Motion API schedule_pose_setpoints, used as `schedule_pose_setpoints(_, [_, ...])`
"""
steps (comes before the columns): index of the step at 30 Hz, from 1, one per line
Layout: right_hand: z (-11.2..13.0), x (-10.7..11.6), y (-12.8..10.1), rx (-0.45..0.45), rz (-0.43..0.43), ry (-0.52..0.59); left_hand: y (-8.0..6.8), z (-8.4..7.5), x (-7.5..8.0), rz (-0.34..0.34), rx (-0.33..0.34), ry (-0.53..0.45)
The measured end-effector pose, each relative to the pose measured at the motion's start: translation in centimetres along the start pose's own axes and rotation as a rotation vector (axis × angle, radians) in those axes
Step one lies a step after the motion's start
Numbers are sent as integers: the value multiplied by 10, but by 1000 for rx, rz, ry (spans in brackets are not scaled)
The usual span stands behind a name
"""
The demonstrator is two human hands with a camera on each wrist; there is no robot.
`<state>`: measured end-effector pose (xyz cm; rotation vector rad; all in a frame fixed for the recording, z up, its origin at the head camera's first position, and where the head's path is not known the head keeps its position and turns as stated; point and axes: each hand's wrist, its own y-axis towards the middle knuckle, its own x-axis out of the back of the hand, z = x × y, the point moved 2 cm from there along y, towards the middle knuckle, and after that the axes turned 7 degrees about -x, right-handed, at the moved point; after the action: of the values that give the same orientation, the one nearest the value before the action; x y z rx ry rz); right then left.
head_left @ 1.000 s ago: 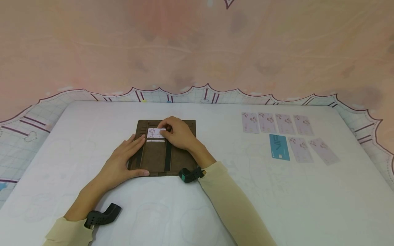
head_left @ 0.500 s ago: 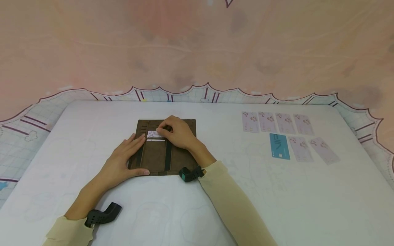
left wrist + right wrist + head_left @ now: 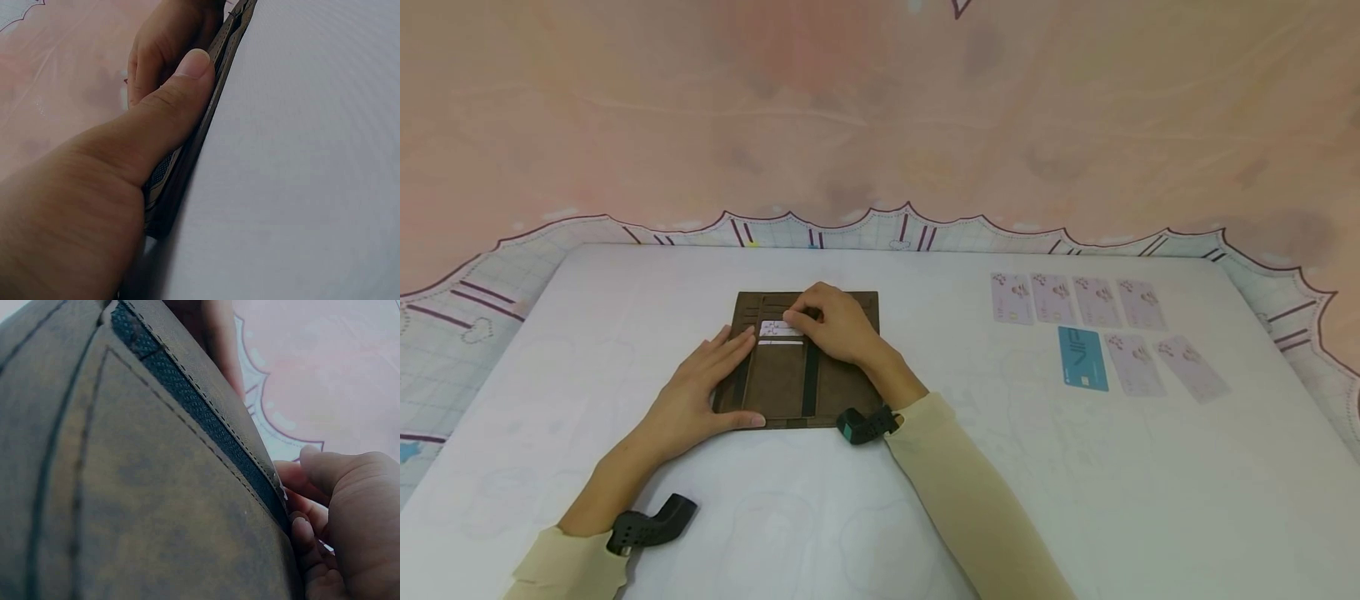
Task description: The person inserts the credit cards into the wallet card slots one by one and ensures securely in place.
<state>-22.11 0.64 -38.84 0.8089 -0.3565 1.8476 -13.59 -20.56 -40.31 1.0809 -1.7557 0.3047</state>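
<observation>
Under the right hand [image 3: 835, 323], the card [image 3: 777, 328] has slid deeper into the wallet [image 3: 775, 379] slot; less of it shows beside the fingertips now.

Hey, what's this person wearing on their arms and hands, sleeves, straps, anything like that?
Both arms wear long, cream-beige sleeves reaching to the wrists: the left sleeve and the right sleeve. The left hand and right hand are bare, with no rings showing. Each wrist carries a strapped device: a black one on the left, a black one with a teal face on the right.
</observation>
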Motion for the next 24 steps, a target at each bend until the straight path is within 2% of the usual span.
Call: schedule_pose_setpoints(24, [-2,16,-1,-16,81,-55,1,1,0,5,9,3])
